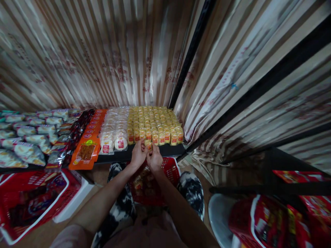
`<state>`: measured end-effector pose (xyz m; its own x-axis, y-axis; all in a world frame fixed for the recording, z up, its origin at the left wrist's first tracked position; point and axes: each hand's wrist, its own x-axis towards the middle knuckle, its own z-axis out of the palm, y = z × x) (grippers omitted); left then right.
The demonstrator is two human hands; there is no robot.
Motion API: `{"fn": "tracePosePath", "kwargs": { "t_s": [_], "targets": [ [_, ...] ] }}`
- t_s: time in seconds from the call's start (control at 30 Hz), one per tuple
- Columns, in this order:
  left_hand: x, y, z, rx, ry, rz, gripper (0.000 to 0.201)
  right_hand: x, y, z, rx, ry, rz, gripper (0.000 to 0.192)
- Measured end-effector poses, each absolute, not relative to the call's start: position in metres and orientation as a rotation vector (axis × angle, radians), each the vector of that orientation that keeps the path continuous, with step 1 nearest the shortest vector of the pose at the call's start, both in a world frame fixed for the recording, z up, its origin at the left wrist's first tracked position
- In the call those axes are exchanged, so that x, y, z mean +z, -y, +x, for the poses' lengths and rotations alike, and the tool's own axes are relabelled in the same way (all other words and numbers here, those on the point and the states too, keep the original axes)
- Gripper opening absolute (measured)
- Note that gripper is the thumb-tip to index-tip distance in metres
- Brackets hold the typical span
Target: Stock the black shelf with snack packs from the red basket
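Left hand [138, 153]: fingers pinched one yellow snack packet [148, 144] at the shelf's near edge.
Right hand [154, 159]: fingers closed on the same packet.
Risk: a nudge could likely topple the packed yellow rows [152, 122] into the red basket [170, 168] below.

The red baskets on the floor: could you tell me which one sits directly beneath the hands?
The middle red basket, between the knees, under the left hand and right hand; another lies far left.
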<state>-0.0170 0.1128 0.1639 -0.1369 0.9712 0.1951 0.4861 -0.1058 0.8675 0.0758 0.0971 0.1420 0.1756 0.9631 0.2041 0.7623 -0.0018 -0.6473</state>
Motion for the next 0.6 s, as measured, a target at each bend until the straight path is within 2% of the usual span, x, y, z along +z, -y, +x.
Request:
{"fn": "tracePosePath", "kwargs": {
  "t_s": [0.27,0.6],
  "targets": [
    [0.144,-0.117,-0.019,1.251,-1.571,1.630,0.030,0.129,-0.112,0.067,0.445,1.467,-1.707,0.050],
    [0.137,-0.118,-0.018,1.242,-1.532,1.576,0.044,0.101,-0.118,0.062,0.598,1.348,-1.459,0.046]
  ]
}}
